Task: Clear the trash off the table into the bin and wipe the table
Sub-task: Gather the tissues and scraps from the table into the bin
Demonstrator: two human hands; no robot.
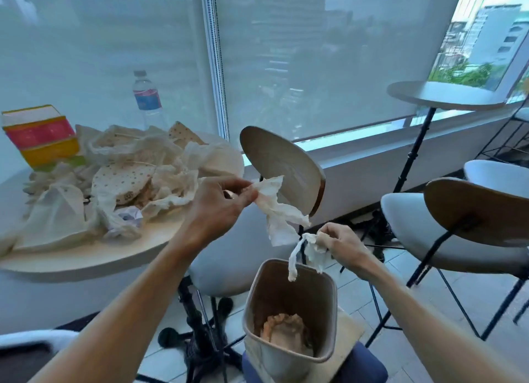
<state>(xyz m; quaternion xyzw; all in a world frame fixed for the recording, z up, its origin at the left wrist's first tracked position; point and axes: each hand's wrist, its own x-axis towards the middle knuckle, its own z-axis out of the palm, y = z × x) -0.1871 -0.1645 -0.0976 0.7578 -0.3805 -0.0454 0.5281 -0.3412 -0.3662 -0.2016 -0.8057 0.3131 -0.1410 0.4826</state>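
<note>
My left hand (221, 203) pinches a crumpled white tissue (276, 211) just past the right edge of the round white table (120, 253). My right hand (340, 245) grips a twisted strip of white paper (303, 252) that dangles over the open beige bin (289, 311). Crumpled trash lies at the bottom of the bin. A heap of crumpled napkins and dotted paper wrappers (128, 170) covers much of the table, with a small paper ball (130, 213) near its front.
A colourful box (40, 136) and a water bottle (147, 99) stand at the table's back by the window. A wooden-backed chair (283, 165) is behind the bin. More chairs (463, 225) and a second small table (446, 95) stand on the right.
</note>
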